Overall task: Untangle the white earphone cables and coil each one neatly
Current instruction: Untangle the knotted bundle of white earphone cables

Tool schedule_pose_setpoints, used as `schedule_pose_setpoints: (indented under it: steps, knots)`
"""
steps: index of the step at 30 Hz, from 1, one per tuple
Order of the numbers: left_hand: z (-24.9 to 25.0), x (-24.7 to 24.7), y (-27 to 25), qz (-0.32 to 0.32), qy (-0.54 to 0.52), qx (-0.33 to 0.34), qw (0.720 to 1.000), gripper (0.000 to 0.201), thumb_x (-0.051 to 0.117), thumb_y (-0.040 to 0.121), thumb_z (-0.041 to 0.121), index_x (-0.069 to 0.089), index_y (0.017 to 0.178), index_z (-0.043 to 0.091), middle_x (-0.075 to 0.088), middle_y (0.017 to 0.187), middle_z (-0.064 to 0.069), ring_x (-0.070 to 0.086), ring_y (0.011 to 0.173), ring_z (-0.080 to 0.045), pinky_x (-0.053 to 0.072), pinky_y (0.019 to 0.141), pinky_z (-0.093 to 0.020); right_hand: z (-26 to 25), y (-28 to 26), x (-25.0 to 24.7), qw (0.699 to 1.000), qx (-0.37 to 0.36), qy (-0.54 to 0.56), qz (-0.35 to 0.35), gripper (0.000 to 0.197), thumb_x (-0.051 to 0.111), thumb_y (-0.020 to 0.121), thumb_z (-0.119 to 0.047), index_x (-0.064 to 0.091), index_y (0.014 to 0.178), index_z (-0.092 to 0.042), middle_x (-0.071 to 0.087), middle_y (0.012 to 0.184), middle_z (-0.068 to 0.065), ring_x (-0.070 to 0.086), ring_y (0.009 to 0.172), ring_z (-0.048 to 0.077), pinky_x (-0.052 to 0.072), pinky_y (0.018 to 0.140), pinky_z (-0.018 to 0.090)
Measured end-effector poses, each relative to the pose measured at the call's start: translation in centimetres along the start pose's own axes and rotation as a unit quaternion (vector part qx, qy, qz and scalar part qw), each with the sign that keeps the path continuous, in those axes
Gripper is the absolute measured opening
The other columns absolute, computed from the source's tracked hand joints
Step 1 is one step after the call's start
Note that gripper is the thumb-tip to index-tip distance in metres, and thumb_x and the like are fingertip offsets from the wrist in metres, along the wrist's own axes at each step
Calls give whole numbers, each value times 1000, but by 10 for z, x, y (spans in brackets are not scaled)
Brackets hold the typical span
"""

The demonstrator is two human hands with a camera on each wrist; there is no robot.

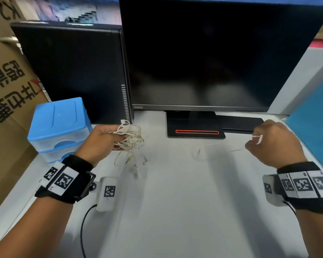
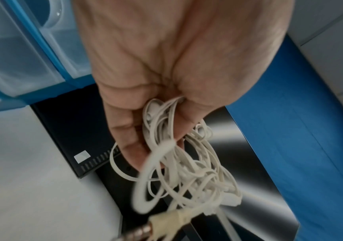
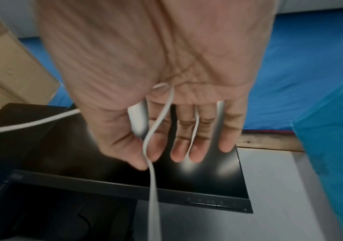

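Observation:
A tangled bundle of white earphone cables (image 1: 132, 139) hangs over the white table (image 1: 175, 202) at the left, and my left hand (image 1: 117, 138) grips it. In the left wrist view my left hand (image 2: 160, 146) has its fingers curled through the bundle (image 2: 191, 172), and a jack plug (image 2: 145, 231) dangles below. My right hand (image 1: 254, 141), far to the right, holds one white cable strand (image 1: 257, 138). A thin blurred line runs across the table between the hands. In the right wrist view that strand (image 3: 156, 130) crosses the palm of my right hand (image 3: 152, 159), caught between thumb and forefinger.
A black monitor (image 1: 213, 53) on its stand (image 1: 194, 127) fills the back. A black computer case (image 1: 73, 71) stands left of it. A blue drawer box (image 1: 58, 125) sits by my left hand. Cardboard (image 1: 6, 90) lines the left; a blue panel (image 1: 313, 118) the right.

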State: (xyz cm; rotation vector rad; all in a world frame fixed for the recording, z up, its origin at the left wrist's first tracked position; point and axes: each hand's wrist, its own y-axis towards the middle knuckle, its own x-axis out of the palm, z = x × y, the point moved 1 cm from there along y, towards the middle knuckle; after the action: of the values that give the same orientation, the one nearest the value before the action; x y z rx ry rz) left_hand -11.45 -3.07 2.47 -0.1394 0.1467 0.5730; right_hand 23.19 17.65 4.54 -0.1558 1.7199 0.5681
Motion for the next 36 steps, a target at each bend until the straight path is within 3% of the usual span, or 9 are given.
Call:
schedule_pose_setpoints:
  steps: [5,7,10,13,16,18,21,28,36]
  knots:
    - [4,17,-7,-34,-31,-5,999,28,52,94,-5,72,93,13,78,88,-3,72,84,-20,57,71,-28,-9,-2,8,985,-17,154,-76,12,74,80,-18,64,73,-17,69,85,2,64,84,22,52,76,33]
    - [4,28,-11,-69,-42,-7,997,23,54,93,-3,72,90,11,76,91,-7,70,85,-23,57,76,-33,-25,-8,22,964,-66,226,-122,10,76,81,-18,66,83,-18,70,92,-3,66,95,16,48,73,18]
    - [5,43,-17,-115,-41,-7,992,19,56,93,-1,72,89,8,76,92,-9,70,85,-22,57,78,-37,-60,-26,44,897,-117,355,-234,56,81,78,-23,53,127,-30,56,129,-13,48,125,0,36,85,-1]
    - [6,54,-23,-148,-66,-14,987,27,58,91,-1,74,77,15,75,88,-8,70,80,-19,56,70,-32,-94,-47,60,829,-148,426,-330,85,79,79,-31,28,146,-40,43,146,-17,34,136,-5,30,103,9]
    - [8,57,-26,-166,-112,-23,979,23,60,88,1,75,78,16,74,87,-8,70,76,-18,58,68,-31,-111,-59,70,762,-141,518,-362,57,73,87,-22,46,137,-22,66,125,-2,55,126,14,41,107,33]
    - [8,57,-27,-170,-120,-12,978,13,66,82,10,75,78,18,74,87,-7,70,75,-17,59,68,-29,-113,-59,64,732,-100,580,-343,26,65,91,-9,59,116,-3,73,84,0,69,90,28,49,91,35]
    - [6,53,-26,-173,-122,-5,977,8,69,75,13,71,83,13,74,88,-8,71,78,-18,59,69,-28,-111,-55,50,711,-36,637,-296,18,64,90,-11,65,96,6,51,56,0,46,49,13,49,65,35]
    - [8,54,-29,-199,-114,-8,973,18,75,67,6,66,83,7,74,92,-15,73,82,-23,60,70,-28,-107,-50,31,705,-25,666,-243,13,68,87,-17,72,83,-6,36,54,0,27,49,11,23,48,24]
    - [13,67,-38,-138,-28,99,985,14,79,70,1,73,82,3,75,80,-12,70,72,-20,58,66,-28,-121,-62,26,728,-61,645,-224,15,68,79,-26,76,82,-13,62,67,11,42,53,11,31,52,29]
